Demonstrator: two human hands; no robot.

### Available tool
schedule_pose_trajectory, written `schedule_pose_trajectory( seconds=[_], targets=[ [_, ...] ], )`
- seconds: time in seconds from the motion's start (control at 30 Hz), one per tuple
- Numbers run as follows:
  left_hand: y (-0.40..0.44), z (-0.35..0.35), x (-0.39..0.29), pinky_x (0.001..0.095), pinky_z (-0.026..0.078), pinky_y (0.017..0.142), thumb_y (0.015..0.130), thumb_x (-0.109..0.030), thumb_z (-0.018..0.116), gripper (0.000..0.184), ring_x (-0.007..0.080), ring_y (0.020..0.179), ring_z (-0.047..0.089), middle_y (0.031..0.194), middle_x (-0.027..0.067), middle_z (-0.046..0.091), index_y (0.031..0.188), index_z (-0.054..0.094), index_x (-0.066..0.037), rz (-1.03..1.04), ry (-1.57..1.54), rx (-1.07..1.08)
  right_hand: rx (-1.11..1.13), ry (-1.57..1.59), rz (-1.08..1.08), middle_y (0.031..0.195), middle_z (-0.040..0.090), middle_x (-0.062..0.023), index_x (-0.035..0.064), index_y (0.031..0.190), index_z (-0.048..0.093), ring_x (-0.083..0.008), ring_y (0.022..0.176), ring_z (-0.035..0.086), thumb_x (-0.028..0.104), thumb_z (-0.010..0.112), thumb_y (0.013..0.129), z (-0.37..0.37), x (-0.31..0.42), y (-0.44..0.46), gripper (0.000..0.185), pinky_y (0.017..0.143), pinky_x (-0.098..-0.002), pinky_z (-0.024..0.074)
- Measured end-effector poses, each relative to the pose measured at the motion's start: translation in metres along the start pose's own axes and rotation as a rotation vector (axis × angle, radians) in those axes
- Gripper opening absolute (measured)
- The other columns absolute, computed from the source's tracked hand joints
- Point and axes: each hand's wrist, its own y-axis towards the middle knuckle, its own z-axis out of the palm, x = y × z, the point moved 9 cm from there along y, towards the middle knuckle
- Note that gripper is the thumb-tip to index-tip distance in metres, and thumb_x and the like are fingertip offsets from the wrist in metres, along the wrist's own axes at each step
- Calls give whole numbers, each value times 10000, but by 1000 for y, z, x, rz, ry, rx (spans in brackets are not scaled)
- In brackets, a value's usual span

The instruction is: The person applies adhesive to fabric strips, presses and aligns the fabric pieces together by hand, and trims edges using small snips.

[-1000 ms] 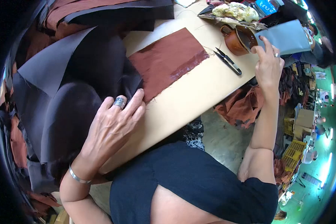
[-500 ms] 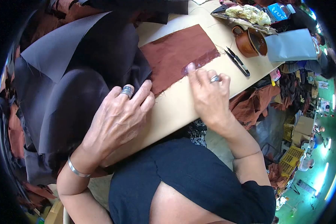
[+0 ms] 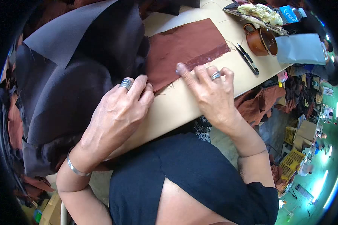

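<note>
A reddish-brown cloth piece [image 3: 186, 41] lies flat on the table, with a darker, wet-looking strip along its near right edge. One outstretched digit of my right hand [image 3: 212, 88] touches that edge, a whitish smear at its tip; the other fingers are bent and a ring shows. Nothing is gripped by this hand. My left hand [image 3: 122, 107], also ringed, has its fingers bent and pressed together at the border of the dark fabric [image 3: 82, 71], where it overlaps the brown cloth's left end. The left fingertips are partly hidden.
Black thread snips [image 3: 248, 60] lie right of the cloth, near a brown mug [image 3: 260, 40] and a grey-blue flat pouch [image 3: 301, 48]. A plastic bottle [image 3: 290, 14] stands behind. Brown scraps [image 3: 259, 103] are heaped below the table's right edge. Yellow crates [image 3: 292, 163] are farther off.
My right hand's extended digit has slid left along the brown cloth's edge, and the dark wet strip shows more. My left fingers have drawn in at the dark fabric's border. The view has shifted slightly.
</note>
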Motion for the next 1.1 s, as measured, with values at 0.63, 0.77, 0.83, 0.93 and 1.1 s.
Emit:
schedule_pose_trajectory(
  seconds=[0.63, 0.77, 0.83, 0.93, 1.1],
  targets=[
    [-1, 6, 7, 400, 511, 772, 795, -30, 545, 108, 334, 891, 603, 1101, 199, 589, 895, 533, 12, -56, -151, -176, -79, 219, -172, 942, 523, -32, 114, 1158, 605, -179, 919, 502, 213, 507, 827, -11, 37, 9, 359, 862, -420, 328],
    [0, 8, 6, 398, 509, 769, 792, -26, 548, 117, 334, 892, 600, 1094, 198, 590, 900, 532, 15, -58, -153, -169, -59, 325, -171, 941, 524, -27, 131, 1121, 622, -177, 913, 505, 220, 517, 831, -8, 32, 8, 321, 872, -427, 326],
    [0, 7, 5, 386, 512, 766, 775, -22, 554, 135, 322, 892, 600, 1086, 197, 582, 903, 527, 14, -43, -131, -165, -76, 357, -155, 942, 526, -24, 126, 1109, 626, -177, 908, 509, 219, 519, 831, -10, 29, 9, 312, 876, -428, 325],
    [-1, 4, 3, 362, 517, 757, 745, -18, 567, 171, 299, 889, 601, 1072, 198, 566, 907, 519, 10, 3, -89, -166, -109, 294, -113, 923, 531, -15, 168, 1193, 595, -170, 893, 522, 187, 504, 815, -6, 38, 4, 390, 889, -424, 314],
    [-2, 5, 0, 359, 521, 738, 741, -12, 572, 160, 304, 885, 601, 1059, 209, 567, 889, 516, 15, 33, -58, -156, -80, 56, 34, 956, 553, -20, 177, 1203, 589, -176, 915, 552, 140, 514, 819, -5, -23, -6, 393, 889, -430, 315]
  ],
)
